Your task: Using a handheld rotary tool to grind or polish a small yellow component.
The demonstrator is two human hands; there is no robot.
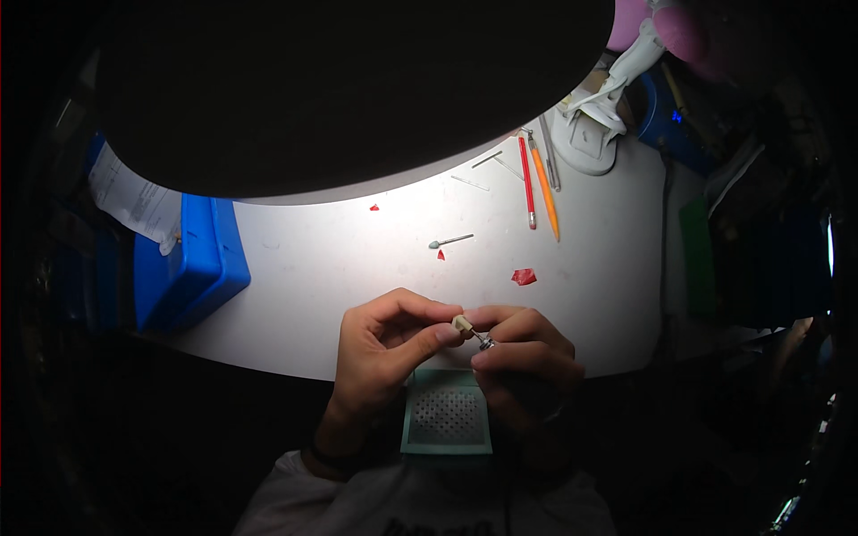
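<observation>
Between the thumb and forefinger of my left hand (380, 344) is a small cream-coloured piece (461, 323), shaped somewhat like a tooth; its exact kind is too small to tell. My right hand (527, 353) is closed around a rotary handpiece (486, 343) with a metal nose. The handpiece's thin bit points up and left and meets the cream piece or comes very close. Fingers hide most of the handpiece body. Both hands come together over the near edge of the white table (304, 295). Just below them sits a pale green tray with a perforated metal plate (447, 413).
Beyond my hands lie a mounted grinding point (435, 244), red scraps (524, 277), a red pencil (527, 183) and an orange pencil-like tool (543, 192). A blue bin (214, 250) stands left, a white lamp base (585, 138) far right. A large dark lampshade (349, 98) overhangs the table.
</observation>
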